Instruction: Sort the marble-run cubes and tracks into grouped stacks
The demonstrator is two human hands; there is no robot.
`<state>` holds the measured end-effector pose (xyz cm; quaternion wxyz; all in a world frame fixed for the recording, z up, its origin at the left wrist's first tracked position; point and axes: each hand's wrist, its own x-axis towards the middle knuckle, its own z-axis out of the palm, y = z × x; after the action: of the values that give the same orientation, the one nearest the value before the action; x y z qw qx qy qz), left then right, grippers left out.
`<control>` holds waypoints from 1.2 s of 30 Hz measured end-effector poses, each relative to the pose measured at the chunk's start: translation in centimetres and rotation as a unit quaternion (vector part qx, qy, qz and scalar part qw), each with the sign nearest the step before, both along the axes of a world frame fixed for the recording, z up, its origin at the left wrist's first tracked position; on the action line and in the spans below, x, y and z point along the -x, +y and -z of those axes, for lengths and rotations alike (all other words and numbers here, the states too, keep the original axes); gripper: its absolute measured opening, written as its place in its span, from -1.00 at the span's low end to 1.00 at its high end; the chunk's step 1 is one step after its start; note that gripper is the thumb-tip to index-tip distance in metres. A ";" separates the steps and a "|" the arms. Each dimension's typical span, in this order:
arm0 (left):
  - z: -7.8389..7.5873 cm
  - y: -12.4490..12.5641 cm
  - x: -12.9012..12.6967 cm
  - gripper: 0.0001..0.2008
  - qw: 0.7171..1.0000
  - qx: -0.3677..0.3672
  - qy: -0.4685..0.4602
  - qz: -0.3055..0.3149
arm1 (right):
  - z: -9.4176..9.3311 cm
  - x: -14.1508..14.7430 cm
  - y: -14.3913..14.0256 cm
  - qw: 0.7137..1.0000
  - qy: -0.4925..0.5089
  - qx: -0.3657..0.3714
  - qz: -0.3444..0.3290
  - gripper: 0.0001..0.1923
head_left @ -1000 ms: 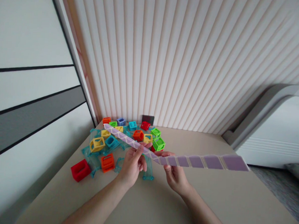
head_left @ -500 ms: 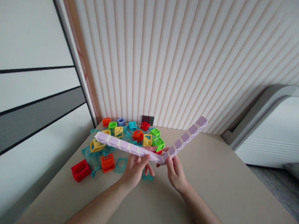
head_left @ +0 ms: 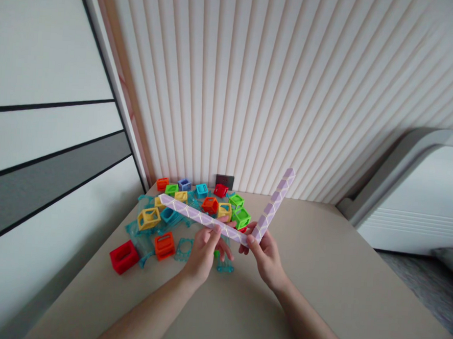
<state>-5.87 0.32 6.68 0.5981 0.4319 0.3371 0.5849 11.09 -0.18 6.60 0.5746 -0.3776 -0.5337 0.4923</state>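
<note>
A lilac-and-white snake puzzle (head_left: 200, 217) of several wedge segments is held up above the tabletop, bent into a V. My left hand (head_left: 202, 252) is closed on its long left arm, thumb on top and some fingers beneath. Close to the bend, my right hand (head_left: 267, 259) grips the shorter arm, which points up and to the right. Part of the right fingers is hidden behind the puzzle. Beyond and left of my hands lie hollow cubes, among them a green cube (head_left: 241, 218) and a yellow cube (head_left: 224, 211).
On the table (head_left: 335, 278), a red block (head_left: 124, 257) and an orange cube (head_left: 164, 246) lie at the left. Translucent teal pieces (head_left: 144, 244) spread among the cubes. A ribbed wall panel (head_left: 231, 88) rises behind, with a dark socket plate (head_left: 225, 181) low on it.
The right arm of the snake puzzle has swung up and inward, so the V is narrower. Its left end has shifted slightly right and up. Both hands keep their grip.
</note>
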 end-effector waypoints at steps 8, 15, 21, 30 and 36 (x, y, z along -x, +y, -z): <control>-0.2 0.1 0.0 -0.49 0.999 0.010 0.026 0.022 | -0.6 0.2 -0.1 0.999 0.036 0.034 -0.019 -0.52; 0.2 0.2 0.0 -0.51 1.000 0.005 0.009 0.009 | -0.8 0.2 -0.2 0.999 0.030 0.025 0.024 -0.51; 0.2 0.1 0.2 -0.56 0.998 -0.024 0.025 0.054 | -1.0 -0.3 -0.1 0.999 0.012 0.025 0.039 -0.51; -0.2 0.0 0.3 -0.56 0.997 -0.036 0.045 0.056 | -1.4 -0.4 0.0 0.998 0.007 0.044 0.043 -0.50; -0.5 0.5 0.2 -0.45 0.999 0.011 -0.037 -0.017 | -1.6 -0.3 -0.2 0.997 0.007 0.018 0.077 -0.54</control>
<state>-6.10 0.83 7.16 0.6049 0.3976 0.3284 0.6068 11.39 -0.41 8.19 0.6077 -0.4248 -0.4902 0.4582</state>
